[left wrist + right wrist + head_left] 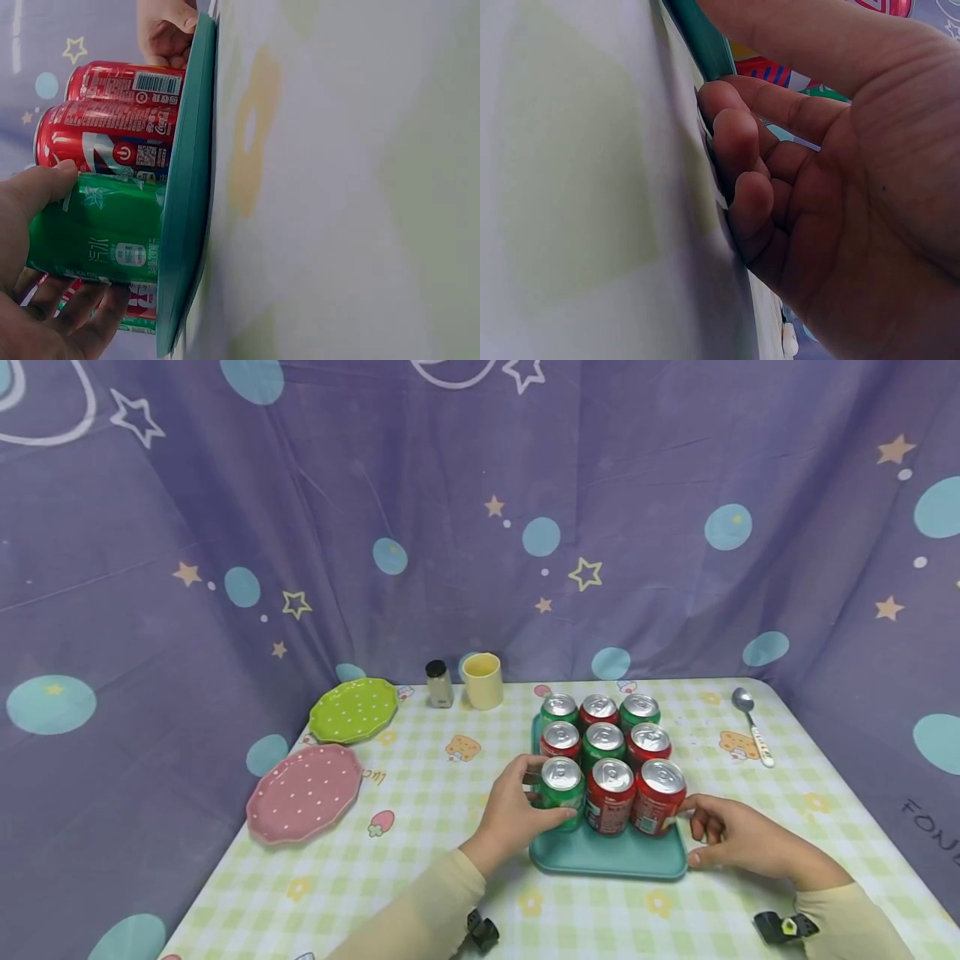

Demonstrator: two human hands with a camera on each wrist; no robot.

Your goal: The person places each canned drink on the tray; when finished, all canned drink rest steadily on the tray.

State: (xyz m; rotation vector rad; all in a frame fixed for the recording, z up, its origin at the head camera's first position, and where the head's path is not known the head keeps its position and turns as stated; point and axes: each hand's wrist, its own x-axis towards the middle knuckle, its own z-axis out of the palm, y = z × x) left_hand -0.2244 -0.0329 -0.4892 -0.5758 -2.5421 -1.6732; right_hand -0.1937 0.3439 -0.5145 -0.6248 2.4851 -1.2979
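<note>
A teal tray [600, 858] near the table's front carries several green and red cans in rows. My left hand [517, 810] grips the front-left green can [561, 787], thumb on its near side and fingers round its far side; the left wrist view shows that hand [45, 300] wrapped on the green can [97, 232], which stands on the tray [187, 187]. My right hand [723, 837] pinches the tray's front right corner, thumb on the rim. In the right wrist view its fingers [739, 150] curl under the tray edge [705, 37] against the tablecloth.
A green plate [352, 710] and a pink plate [306, 792] lie at the table's left edge. A small shaker [438, 683] and a yellow cup [482, 681] stand at the back. A spoon [752, 725] lies at the right. Purple curtains close in three sides.
</note>
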